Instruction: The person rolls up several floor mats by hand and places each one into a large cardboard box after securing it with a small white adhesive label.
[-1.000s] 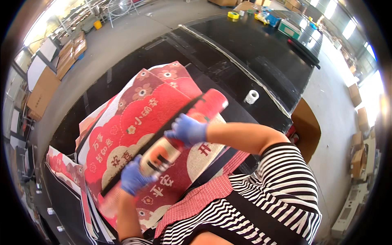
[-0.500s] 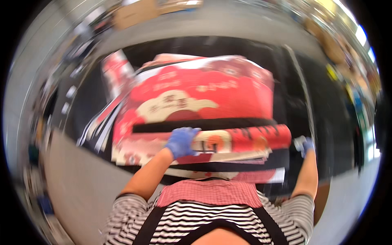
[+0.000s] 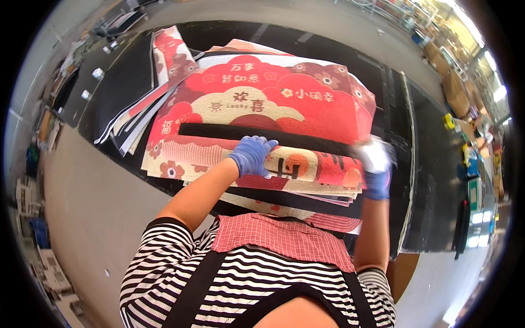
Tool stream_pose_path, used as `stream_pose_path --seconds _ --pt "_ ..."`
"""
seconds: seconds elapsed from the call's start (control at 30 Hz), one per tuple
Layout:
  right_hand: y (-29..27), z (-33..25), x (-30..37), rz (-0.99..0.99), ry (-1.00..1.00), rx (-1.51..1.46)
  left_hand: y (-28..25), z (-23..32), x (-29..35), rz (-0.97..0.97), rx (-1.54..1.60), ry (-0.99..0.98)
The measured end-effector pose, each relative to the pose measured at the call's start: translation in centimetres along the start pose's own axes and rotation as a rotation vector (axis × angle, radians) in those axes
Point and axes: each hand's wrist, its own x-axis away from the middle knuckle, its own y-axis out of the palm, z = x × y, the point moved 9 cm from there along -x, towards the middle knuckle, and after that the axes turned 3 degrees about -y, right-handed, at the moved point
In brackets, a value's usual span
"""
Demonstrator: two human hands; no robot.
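A red and cream floor mat, rolled into a tube (image 3: 298, 161), lies across the near part of a mat stack. My left hand (image 3: 252, 156), in a blue glove, is wrapped over the tube near its middle, pressing it down. My right hand (image 3: 377, 177), also blue-gloved, is at the tube's right end with a white thing (image 3: 376, 155) in it, too smeared by motion to name. Beneath the tube lies a flat red mat (image 3: 322, 112) with flowers and printed characters. A strip of black backing (image 3: 262, 132) shows along the tube's far side.
The stack lies on a black table (image 3: 437, 180) with a pale ridge (image 3: 407, 169) running along its right part. Several mats with folded or fanned ends (image 3: 169, 60) lie at the left. Boxes and goods (image 3: 454, 93) stand beyond on the far right.
My right hand has moved left and up from the table's right side to the tube's right end, bringing the white thing along. My left hand stays on the tube. The view has shifted.
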Motion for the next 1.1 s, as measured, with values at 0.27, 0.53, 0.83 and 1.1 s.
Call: stream_pose_path --seconds 0.27,0.53,0.83,1.1 --pt "22.1 -1.8 2.9 -0.084 0.917 -0.88 -3.9 -0.9 -0.2 0.229 0.552 0.229" --pt "22.4 -2.1 3.9 -0.12 0.518 -0.794 -10.7 2.3 0.8 0.511 0.618 0.586" --pt "16.4 -9.7 7.6 -0.031 0.639 -0.912 1.3 1.2 -5.7 0.153 -0.062 0.577" --pt "18.3 -3.3 3.9 -0.01 0.523 -0.767 -3.0 -0.1 -4.9 0.393 0.266 0.362"
